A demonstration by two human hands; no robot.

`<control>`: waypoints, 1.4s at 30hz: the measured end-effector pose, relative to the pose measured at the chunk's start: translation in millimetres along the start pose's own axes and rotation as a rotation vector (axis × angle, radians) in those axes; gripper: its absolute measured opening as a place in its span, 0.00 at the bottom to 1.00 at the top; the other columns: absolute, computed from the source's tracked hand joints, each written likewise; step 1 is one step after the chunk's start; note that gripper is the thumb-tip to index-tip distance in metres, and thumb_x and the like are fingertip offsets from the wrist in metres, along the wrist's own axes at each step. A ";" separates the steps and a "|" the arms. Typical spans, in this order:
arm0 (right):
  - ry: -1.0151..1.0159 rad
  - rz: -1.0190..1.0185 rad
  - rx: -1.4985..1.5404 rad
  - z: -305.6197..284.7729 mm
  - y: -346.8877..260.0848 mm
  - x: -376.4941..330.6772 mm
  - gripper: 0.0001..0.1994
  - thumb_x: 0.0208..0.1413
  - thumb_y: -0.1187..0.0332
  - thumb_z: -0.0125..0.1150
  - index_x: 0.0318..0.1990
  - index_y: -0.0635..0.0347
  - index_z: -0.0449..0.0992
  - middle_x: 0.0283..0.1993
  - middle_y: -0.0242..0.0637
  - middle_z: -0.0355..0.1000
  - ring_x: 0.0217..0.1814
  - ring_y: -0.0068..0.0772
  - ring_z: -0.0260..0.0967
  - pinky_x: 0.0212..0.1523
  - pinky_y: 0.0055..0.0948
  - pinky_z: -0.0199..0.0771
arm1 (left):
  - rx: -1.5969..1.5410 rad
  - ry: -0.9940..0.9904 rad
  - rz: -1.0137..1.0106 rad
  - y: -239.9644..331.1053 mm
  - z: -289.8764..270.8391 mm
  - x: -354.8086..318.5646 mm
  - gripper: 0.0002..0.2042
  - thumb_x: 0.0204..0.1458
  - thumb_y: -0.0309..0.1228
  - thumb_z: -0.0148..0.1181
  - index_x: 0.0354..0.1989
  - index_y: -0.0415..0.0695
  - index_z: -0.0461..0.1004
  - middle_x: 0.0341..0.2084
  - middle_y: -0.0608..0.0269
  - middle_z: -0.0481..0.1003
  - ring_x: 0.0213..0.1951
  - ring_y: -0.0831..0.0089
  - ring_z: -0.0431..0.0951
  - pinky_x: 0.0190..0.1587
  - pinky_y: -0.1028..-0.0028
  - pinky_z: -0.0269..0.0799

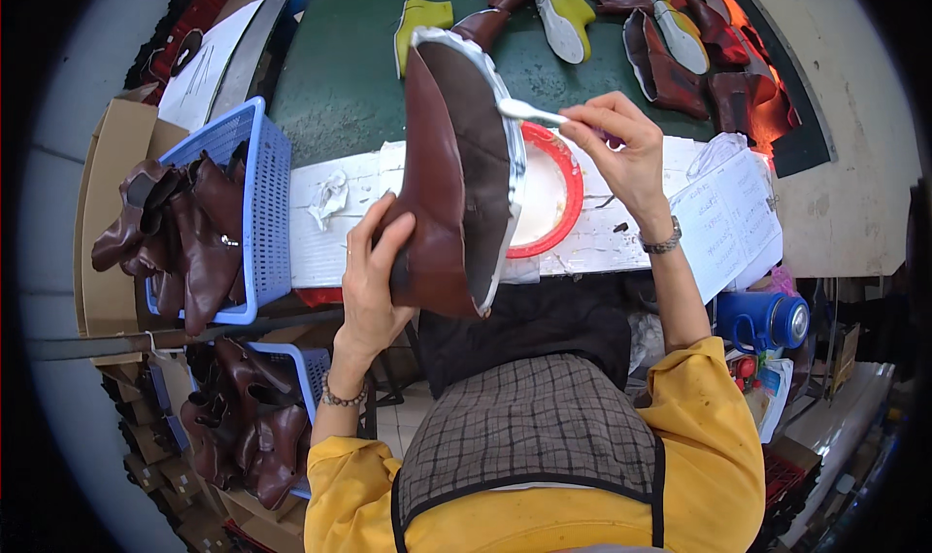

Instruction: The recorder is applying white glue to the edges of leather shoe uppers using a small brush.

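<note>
Left fingers [390, 243] clamp the boot upper [434, 179]; right fingers [600, 120] pinch a white tool [532, 113] at the upper's edge, seemingly coating; steady stroke seems needed next.

The person's bare left hand [369, 286] grips with thumb and visible fingers pointing upward, its yellow-sleeved left arm [342, 480] extending nearly straight up from the lower edge. The bare right hand [623, 155] sits higher, thumb and forefinger pinched, the other fingers curled; its yellow-sleeved right arm [704, 412] slants inward.
</note>
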State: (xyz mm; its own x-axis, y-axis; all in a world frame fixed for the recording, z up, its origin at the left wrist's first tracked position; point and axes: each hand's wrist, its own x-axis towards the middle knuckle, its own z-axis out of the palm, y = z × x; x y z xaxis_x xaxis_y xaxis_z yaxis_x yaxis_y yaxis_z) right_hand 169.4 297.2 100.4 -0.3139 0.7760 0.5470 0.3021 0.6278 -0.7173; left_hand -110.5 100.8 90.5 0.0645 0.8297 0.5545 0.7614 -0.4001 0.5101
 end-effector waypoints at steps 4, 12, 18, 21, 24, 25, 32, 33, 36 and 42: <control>-0.098 0.026 0.146 1.8 -7.3 -24.9 0.09 0.52 0.75 0.76 0.42 0.62 0.87 0.38 0.35 0.78 0.37 0.21 0.75 0.36 0.20 0.74 | -0.002 0.006 -0.097 4.2 1.6 9.4 0.42 0.44 0.15 0.72 0.71 0.41 0.60 0.66 0.46 0.66 0.65 0.50 0.70 0.67 0.62 0.65; -0.142 -0.023 0.256 14.1 -17.9 -46.3 0.11 0.49 0.77 0.77 0.42 0.60 0.88 0.39 0.33 0.77 0.37 0.21 0.76 0.37 0.20 0.77 | 0.018 0.161 -0.116 -12.1 12.9 16.7 0.41 0.47 0.13 0.66 0.73 0.38 0.56 0.65 0.47 0.68 0.62 0.57 0.73 0.65 0.66 0.66; -0.263 -0.044 0.210 11.3 -30.0 -52.1 0.11 0.49 0.77 0.77 0.42 0.60 0.88 0.37 0.32 0.77 0.35 0.20 0.74 0.33 0.20 0.74 | 0.074 0.324 -0.025 -17.0 19.8 34.8 0.40 0.45 0.14 0.68 0.70 0.41 0.61 0.64 0.44 0.67 0.64 0.48 0.70 0.66 0.59 0.66; -0.345 0.023 0.227 8.0 -41.4 -51.8 0.08 0.52 0.74 0.76 0.39 0.63 0.88 0.33 0.33 0.78 0.32 0.21 0.74 0.31 0.22 0.71 | 0.188 0.338 0.049 -22.2 21.3 36.3 0.39 0.46 0.14 0.68 0.70 0.39 0.61 0.63 0.44 0.68 0.63 0.49 0.71 0.65 0.61 0.67; -0.376 0.111 0.315 9.4 -39.3 -53.4 0.06 0.54 0.72 0.74 0.38 0.64 0.87 0.31 0.33 0.78 0.30 0.22 0.72 0.30 0.23 0.69 | 0.208 0.306 0.039 -26.9 22.0 32.8 0.37 0.45 0.13 0.67 0.68 0.41 0.64 0.63 0.44 0.68 0.63 0.47 0.71 0.64 0.59 0.68; -0.372 0.113 0.311 8.3 -31.3 -54.9 0.06 0.54 0.72 0.74 0.38 0.64 0.87 0.31 0.33 0.78 0.30 0.22 0.72 0.30 0.23 0.69 | 0.197 0.285 0.015 -29.4 20.7 31.0 0.37 0.44 0.12 0.66 0.68 0.43 0.66 0.63 0.45 0.69 0.62 0.47 0.72 0.63 0.58 0.70; -0.352 -0.090 -0.714 1.9 31.3 -42.0 0.06 0.52 0.64 0.70 0.30 0.55 0.85 0.32 0.31 0.75 0.36 0.40 0.78 0.35 0.39 0.76 | -0.634 0.004 -0.701 -85.7 -35.0 -36.0 0.41 0.39 0.08 0.56 0.70 0.32 0.60 0.53 0.49 0.75 0.39 0.68 0.79 0.54 0.66 0.78; -0.352 -0.103 -0.705 1.6 29.8 -38.8 0.06 0.52 0.64 0.70 0.30 0.55 0.85 0.32 0.31 0.75 0.36 0.40 0.78 0.35 0.39 0.76 | -0.656 -0.223 -0.938 -107.4 -50.5 -63.0 0.40 0.38 0.10 0.56 0.68 0.30 0.62 0.45 0.48 0.77 0.24 0.72 0.77 0.45 0.67 0.83; -0.346 -0.013 -0.551 -8.3 26.5 -32.7 0.05 0.52 0.65 0.71 0.33 0.55 0.86 0.33 0.31 0.77 0.34 0.36 0.78 0.34 0.37 0.75 | -1.068 -0.137 -0.872 -99.3 -48.4 -63.9 0.39 0.31 0.13 0.57 0.64 0.27 0.65 0.36 0.47 0.76 0.13 0.74 0.65 0.31 0.62 0.82; -0.241 -0.054 0.107 -10.5 -6.8 -5.0 0.09 0.50 0.70 0.76 0.40 0.53 0.88 0.36 0.29 0.79 0.36 0.26 0.75 0.42 0.29 0.69 | -1.552 -0.259 -0.800 -87.0 -35.9 -58.6 0.51 0.24 0.11 0.59 0.71 0.39 0.58 0.50 0.37 0.73 0.31 0.47 0.83 0.27 0.52 0.83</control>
State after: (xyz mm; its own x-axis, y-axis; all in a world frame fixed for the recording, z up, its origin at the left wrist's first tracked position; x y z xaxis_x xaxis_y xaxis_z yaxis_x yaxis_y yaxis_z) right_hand 178.3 289.7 107.1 -0.5361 0.6967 0.4766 0.1865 0.6484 -0.7381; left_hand -203.7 73.1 37.3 0.2251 0.9626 -0.1509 -0.5945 0.2584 0.7615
